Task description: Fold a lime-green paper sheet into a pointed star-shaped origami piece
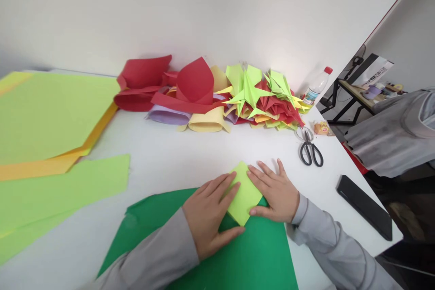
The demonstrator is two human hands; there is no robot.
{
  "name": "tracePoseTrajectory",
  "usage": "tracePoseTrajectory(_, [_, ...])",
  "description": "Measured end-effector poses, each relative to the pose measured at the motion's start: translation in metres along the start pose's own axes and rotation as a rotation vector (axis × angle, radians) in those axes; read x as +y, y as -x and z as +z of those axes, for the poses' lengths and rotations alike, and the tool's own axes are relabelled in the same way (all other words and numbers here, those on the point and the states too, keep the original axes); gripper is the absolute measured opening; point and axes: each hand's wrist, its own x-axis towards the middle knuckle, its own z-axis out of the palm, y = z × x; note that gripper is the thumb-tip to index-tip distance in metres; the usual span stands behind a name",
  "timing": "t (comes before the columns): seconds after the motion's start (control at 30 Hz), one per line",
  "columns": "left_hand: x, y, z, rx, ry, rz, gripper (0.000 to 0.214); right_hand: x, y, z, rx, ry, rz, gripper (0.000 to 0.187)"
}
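Note:
A small folded piece of light green paper (245, 195) lies on a large dark green sheet (261, 253), one corner pointing away from me. My left hand (214, 210) rests flat at its left edge, fingertips on the paper and thumb stretched below its near corner. On the other side, my right hand (274, 190) lies with fingers spread, its fingertips and thumb touching the paper's right edge. Neither hand grips anything. The paper's left and right corners are partly covered by my fingers.
Large yellow-green sheets (54, 118) and cut strips (68, 195) lie at left. Along the wall sit red folded papers (195, 81) and a pile of green paper stars (249, 90). A bottle (316, 86), black scissors (311, 150) and a black phone-like slab (365, 206) are at right.

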Motion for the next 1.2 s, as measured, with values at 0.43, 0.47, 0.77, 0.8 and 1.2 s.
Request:
tracePoseTrajectory(0.43, [-0.015,0.001,-0.003,0.129,0.213,0.019,0.045,0.004,0.001,-0.007,-0.060,-0.083,-0.038,0.086])
tracePoseTrajectory(0.47, [-0.016,0.001,-0.003,0.129,0.219,0.015,0.042,0.005,0.001,-0.007,-0.065,-0.088,-0.040,0.084])
tracePoseTrajectory(0.77, [-0.024,0.001,0.001,0.132,0.170,0.046,0.034,0.009,0.001,0.000,-0.032,-0.025,-0.040,0.074])
tracePoseTrajectory(0.8, [-0.025,0.000,0.002,0.145,0.175,0.064,0.033,0.010,0.000,0.001,-0.023,-0.021,-0.039,0.071])
tracePoseTrajectory(1.2, [-0.018,0.000,0.006,0.288,0.223,0.111,0.034,0.014,-0.001,0.010,0.169,-0.042,-0.034,0.055])
